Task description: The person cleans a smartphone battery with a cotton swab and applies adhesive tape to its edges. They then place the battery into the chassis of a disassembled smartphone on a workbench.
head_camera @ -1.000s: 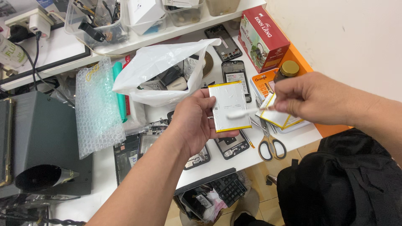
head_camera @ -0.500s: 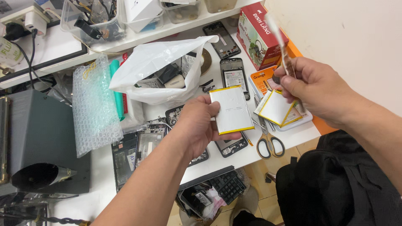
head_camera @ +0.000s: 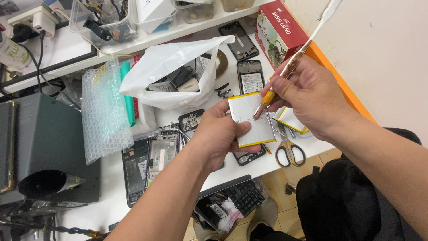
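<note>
1. Two hands meet above a cluttered white table [head_camera: 267, 167] in the head view: the left hand [head_camera: 220, 134] is closed around a flat silver battery [head_camera: 252, 119] with yellow edges, held over the table.
2. Right hand [head_camera: 307, 96] pinches a long thin tool [head_camera: 303, 47], its lower tip touching the battery.
3. Scissors [head_camera: 287, 149] lie just below.

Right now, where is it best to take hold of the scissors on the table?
Probably the black loop handles, from the table's near edge: the scissors lie flat, loops toward the person, blades tucked under the yellow-edged packs.
</note>
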